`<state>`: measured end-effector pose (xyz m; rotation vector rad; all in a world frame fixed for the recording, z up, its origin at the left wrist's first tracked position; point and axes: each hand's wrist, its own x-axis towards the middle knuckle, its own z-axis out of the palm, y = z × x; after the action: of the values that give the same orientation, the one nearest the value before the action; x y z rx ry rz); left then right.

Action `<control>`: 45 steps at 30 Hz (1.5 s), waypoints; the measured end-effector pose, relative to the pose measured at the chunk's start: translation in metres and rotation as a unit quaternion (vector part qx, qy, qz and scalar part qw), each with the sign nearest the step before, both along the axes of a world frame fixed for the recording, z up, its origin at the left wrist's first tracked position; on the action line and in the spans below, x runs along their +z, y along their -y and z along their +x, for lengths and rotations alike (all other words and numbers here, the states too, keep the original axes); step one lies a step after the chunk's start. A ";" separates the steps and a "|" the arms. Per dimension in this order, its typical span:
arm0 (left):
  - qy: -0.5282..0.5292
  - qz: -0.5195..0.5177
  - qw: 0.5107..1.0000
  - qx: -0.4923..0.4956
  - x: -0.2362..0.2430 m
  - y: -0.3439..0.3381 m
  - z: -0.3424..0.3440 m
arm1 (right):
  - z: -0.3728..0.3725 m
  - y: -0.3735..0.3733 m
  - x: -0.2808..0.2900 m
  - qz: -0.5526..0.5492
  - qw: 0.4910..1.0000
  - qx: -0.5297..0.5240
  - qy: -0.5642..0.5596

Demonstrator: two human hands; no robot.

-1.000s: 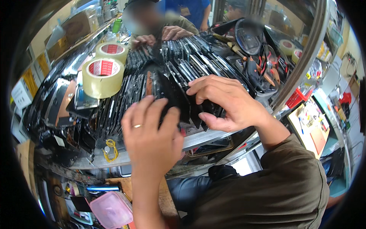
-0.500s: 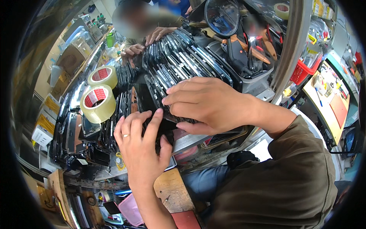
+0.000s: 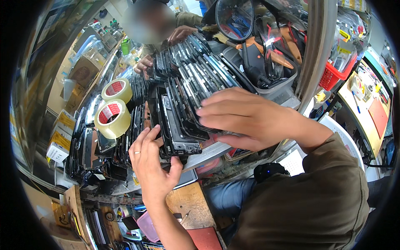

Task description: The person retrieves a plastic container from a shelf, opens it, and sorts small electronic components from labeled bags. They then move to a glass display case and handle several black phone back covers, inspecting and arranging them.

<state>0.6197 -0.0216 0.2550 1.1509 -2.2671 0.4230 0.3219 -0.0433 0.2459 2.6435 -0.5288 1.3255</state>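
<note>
Tightly packed slim phone frames, black and silver, stand on edge in rows on the bench. At the near end a loose group leans over to the left, fronted by a black phone frame with a grey inner face. My right hand presses its fingers on the right edges of this group, its thumb lower down near the bench edge. My left hand, wearing a ring, is closed about the lower left corner of the front frame, fingers at its side and thumb beneath. The right fingertips partly hide the frames behind them.
Two tape rolls sit on another row of dark phone parts at left. A grey bin of tools and a round mirror stand at the far right. Another person's hands rest at the far end of the rows.
The near phone frames have tipped to the left, and the front one's inner face now shows. My left hand has gone from spread fingers to the frame's corner; my right has shifted slightly right.
</note>
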 end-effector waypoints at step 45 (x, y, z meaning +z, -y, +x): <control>0.017 -0.004 0.988 -0.156 0.014 0.040 -0.119 | -0.052 -0.010 -0.002 -0.111 0.961 -0.249 0.048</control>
<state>0.5008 -0.0611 0.2687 0.7694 -2.4192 0.3274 0.2702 -0.0337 0.2442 2.0833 -0.9235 1.2635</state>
